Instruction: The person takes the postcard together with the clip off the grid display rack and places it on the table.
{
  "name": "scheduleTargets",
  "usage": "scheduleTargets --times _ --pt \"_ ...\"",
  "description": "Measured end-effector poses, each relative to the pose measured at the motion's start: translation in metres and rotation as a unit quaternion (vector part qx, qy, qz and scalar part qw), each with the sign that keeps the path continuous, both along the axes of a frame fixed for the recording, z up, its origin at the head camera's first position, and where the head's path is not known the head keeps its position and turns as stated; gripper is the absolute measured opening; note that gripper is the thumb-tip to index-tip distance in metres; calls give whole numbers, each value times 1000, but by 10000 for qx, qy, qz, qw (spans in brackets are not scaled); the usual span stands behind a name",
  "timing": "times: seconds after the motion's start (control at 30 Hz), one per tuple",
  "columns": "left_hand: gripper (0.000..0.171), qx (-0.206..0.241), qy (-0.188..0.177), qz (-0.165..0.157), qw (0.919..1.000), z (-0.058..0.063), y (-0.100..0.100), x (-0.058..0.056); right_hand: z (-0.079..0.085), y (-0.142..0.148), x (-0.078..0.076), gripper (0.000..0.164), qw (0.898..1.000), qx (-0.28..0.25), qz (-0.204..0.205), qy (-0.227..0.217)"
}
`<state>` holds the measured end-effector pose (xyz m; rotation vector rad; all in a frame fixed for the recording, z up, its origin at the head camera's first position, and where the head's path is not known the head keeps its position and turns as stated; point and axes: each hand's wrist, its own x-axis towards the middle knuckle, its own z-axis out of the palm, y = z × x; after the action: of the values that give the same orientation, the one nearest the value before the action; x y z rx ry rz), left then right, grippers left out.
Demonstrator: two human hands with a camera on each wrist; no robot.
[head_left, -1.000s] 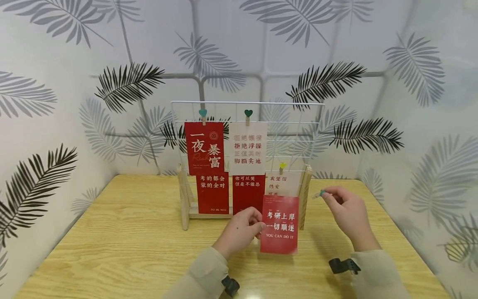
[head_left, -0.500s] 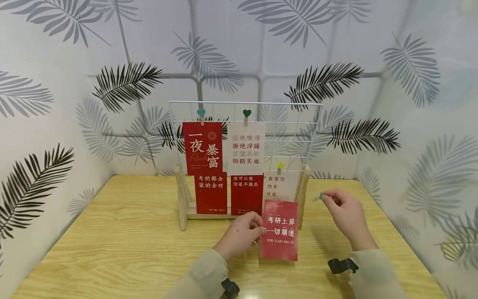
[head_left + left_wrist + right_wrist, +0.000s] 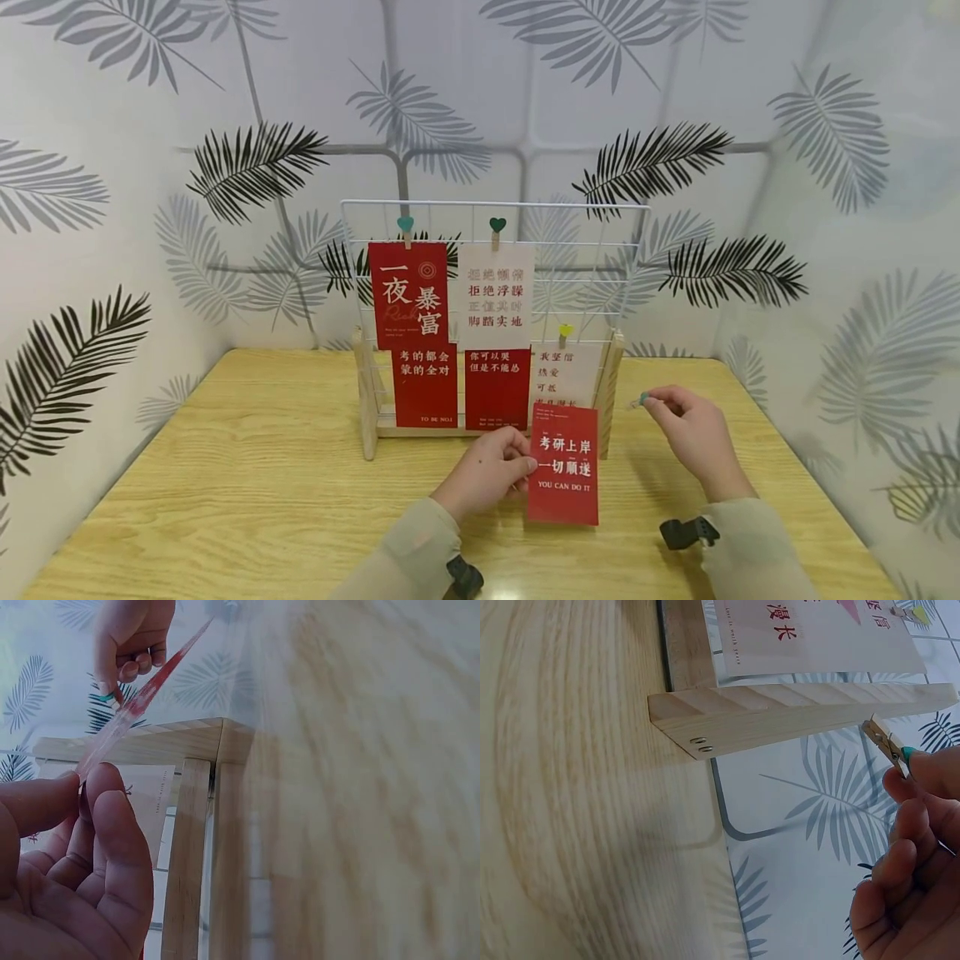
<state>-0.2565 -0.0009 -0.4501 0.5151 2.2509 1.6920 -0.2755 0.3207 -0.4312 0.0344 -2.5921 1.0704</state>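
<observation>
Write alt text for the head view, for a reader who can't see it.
A person's left hand holds a red card in front of a wire rack bearing five other cards, while the right hand pinches a small clip. The rack stands on a wooden table before a leaf-patterned wall.

It was an indoor nook, kind unclear: white, leaf-patterned walls [image 3: 465, 75] surrounded a yellow, wood-grained tabletop [image 3: 247, 483].
</observation>
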Motion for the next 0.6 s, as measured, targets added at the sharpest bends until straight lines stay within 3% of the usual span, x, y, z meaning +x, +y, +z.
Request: scheduleTargets --times 0.23,0.6 --pt "8 51 -303 -26 9995 -2 0 -3 -3 2 0 42 9998 12 25 -201" --pt "9 212 -456 -26 9987 -8 2 -5 -12 5 -4 43 9994 -57 9 -350"
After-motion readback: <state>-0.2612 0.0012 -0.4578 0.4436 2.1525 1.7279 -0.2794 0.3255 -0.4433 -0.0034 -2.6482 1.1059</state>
